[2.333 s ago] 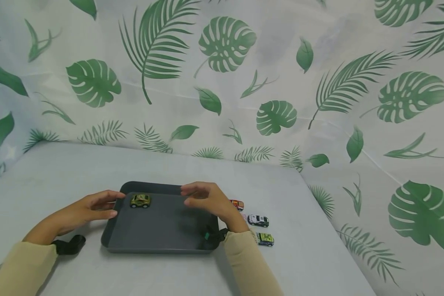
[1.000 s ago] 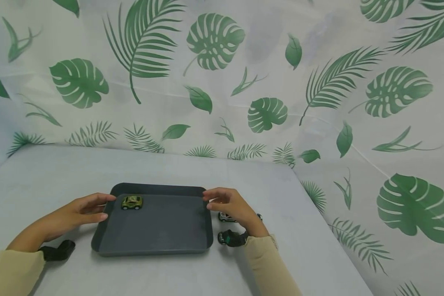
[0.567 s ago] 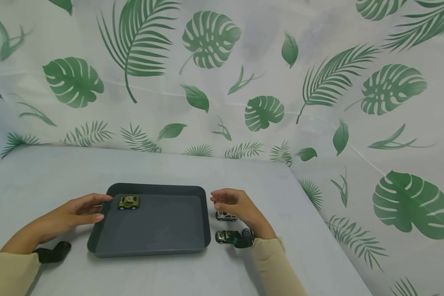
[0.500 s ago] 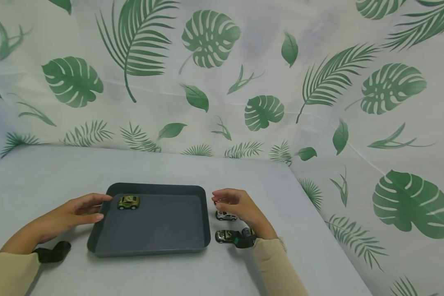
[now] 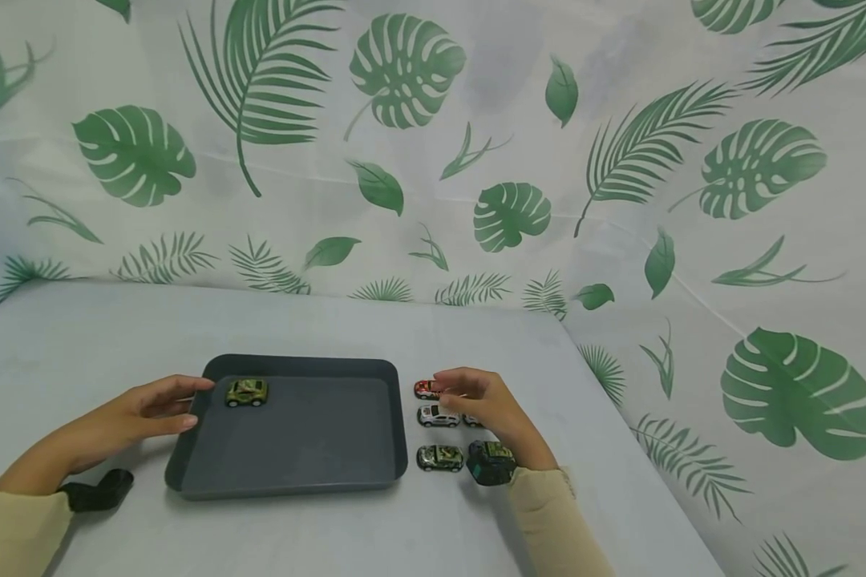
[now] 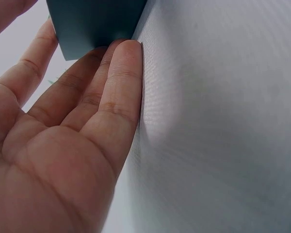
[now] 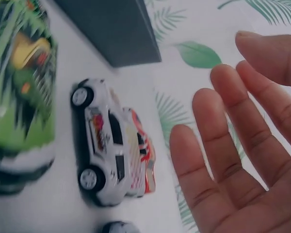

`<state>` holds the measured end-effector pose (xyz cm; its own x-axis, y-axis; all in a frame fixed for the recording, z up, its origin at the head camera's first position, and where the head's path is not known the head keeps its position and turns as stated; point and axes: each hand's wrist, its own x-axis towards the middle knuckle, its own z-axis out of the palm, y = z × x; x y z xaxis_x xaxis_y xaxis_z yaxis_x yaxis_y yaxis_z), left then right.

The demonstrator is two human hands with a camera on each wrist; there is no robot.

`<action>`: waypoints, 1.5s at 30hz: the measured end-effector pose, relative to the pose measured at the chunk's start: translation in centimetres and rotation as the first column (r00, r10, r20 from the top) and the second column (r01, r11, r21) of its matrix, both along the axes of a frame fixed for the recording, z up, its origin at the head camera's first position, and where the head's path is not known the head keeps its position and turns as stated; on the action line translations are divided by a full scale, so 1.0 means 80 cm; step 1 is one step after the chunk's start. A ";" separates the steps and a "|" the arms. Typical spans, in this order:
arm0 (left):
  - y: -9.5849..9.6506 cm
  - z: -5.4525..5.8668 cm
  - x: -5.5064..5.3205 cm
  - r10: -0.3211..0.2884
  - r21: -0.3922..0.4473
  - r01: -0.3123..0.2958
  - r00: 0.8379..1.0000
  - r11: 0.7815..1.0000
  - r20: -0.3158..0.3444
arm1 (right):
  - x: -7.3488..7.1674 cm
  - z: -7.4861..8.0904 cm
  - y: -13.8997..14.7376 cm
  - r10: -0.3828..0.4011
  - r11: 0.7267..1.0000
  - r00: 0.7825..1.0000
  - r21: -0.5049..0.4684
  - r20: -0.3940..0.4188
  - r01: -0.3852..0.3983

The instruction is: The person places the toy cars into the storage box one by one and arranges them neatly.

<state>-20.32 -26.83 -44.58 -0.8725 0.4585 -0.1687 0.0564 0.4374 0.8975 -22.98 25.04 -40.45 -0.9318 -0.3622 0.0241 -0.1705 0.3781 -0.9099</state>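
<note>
A grey tray [image 5: 317, 437] lies on the table with a green patterned toy car [image 5: 247, 393] in its far left corner. My left hand [image 5: 133, 417] is at the tray's left edge; the left wrist view shows its fingertips against the tray's outer side, fingers fairly straight. My right hand [image 5: 487, 401] hovers over the toy cars right of the tray, fingers loosely bent and holding nothing. Near it are a red toy car [image 5: 426, 389], partly hidden by the fingers, a white toy car [image 5: 436, 416] and a dark green toy car [image 5: 439, 457].
In the right wrist view, a green toy car [image 7: 24, 92] with a printed creature is close to the camera. Another car [image 5: 472, 420] is mostly covered by the right hand. Behind the white table [image 5: 317, 320] hangs a leaf-printed cloth [image 5: 433, 160].
My right hand has moved right, from above the tray to above the cars, uncovering more of them. My left hand stays at the tray's left edge. The head view has turned slightly right.
</note>
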 end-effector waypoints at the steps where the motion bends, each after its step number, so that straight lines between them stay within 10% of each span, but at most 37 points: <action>1: 0.000 0.000 0.000 0.000 0.000 0.000 1.000 1.000 -0.002 | 0.000 0.000 0.001 -0.006 1.000 1.000 0.000 -0.005 0.006; 45: -0.001 -0.001 0.000 -0.002 0.006 0.002 1.000 1.000 0.007 | 0.007 -0.020 0.068 -0.091 0.968 0.982 0.217 -0.165 0.126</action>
<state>-20.35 -26.91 -44.67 -0.8703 0.4616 -0.1717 0.0513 0.4316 0.9006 -22.40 30.51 -42.06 -0.9574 -0.2715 0.0979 -0.2468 0.5941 -0.7656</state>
